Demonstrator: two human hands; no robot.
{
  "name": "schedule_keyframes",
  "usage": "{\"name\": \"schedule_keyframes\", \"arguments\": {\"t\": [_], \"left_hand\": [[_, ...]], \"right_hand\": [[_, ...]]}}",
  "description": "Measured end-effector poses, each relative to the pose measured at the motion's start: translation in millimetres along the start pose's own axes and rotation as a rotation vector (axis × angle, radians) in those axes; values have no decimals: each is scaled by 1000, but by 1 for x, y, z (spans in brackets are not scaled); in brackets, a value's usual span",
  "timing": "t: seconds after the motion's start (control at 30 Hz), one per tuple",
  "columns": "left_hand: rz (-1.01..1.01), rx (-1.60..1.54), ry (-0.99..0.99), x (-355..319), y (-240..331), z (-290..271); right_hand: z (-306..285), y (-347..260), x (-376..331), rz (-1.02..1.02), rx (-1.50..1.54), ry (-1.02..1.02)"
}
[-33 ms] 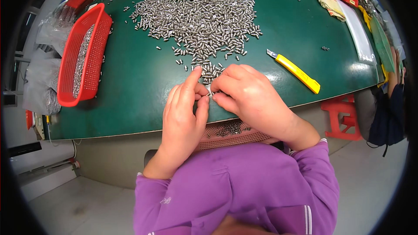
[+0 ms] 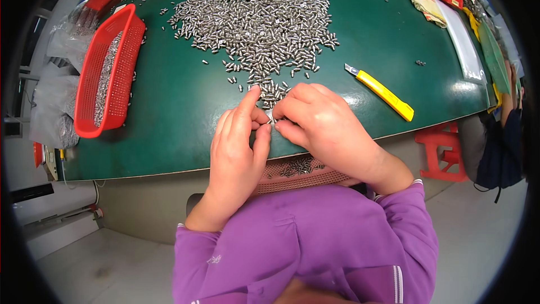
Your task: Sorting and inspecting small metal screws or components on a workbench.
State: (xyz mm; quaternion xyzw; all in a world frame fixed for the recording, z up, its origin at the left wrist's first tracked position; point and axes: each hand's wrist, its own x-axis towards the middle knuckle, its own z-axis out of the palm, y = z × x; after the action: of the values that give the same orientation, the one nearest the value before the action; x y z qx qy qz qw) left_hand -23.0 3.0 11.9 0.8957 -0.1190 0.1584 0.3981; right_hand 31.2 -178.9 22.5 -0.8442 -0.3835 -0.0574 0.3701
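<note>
Two bare hands work over the front edge of a green table (image 2: 169, 118), directly in front of the person's purple shirt (image 2: 264, 231). The left hand (image 2: 233, 143) has its index finger extended forward; the thumb and a bent finger are close together, with only a narrow gap. The right hand (image 2: 326, 118) has its thumb and index finger drawn nearly together, tips turned toward the left hand. A small bright metal piece (image 2: 270, 119) is located between the two sets of fingertips. From where I stand, the fingers cover most of it, and I cannot tell whether either hand grips it.

The pile of metal pieces (image 2: 264, 22) covers the middle of the table and narrows to a tail just beyond the fingertips. To the left, a red basket (image 2: 129, 62) contains similar pieces. To the right of the hands, a yellow cutter (image 2: 385, 95) lies at an angle, blade exposed and pointing away from the person. Below the table edge, a pink basket (image 2: 304, 180) holds further metal pieces. A red stool (image 2: 441, 152) stands on the floor at right.
</note>
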Motion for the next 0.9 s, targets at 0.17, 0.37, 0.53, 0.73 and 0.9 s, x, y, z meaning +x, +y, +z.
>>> {"name": "schedule_keyframes", "arguments": {"t": [0.17, 0.37, 0.53, 0.73, 0.9], "left_hand": [[12, -4, -6, 1, 0, 1], [8, -28, -26, 1, 0, -2], [0, -29, -36, 1, 1, -3], [6, -28, -21, 1, -1, -1], [-22, -44, 16, 2, 0, 0]], "right_hand": [[-4, -2, -2, 42, 4, -19], [-8, -1, -5, 108, 103, 6], [-10, 0, -6, 90, 64, 14], [-9, -1, -5, 109, 60, 4], [-11, -3, -1, 148, 83, -1]]}}
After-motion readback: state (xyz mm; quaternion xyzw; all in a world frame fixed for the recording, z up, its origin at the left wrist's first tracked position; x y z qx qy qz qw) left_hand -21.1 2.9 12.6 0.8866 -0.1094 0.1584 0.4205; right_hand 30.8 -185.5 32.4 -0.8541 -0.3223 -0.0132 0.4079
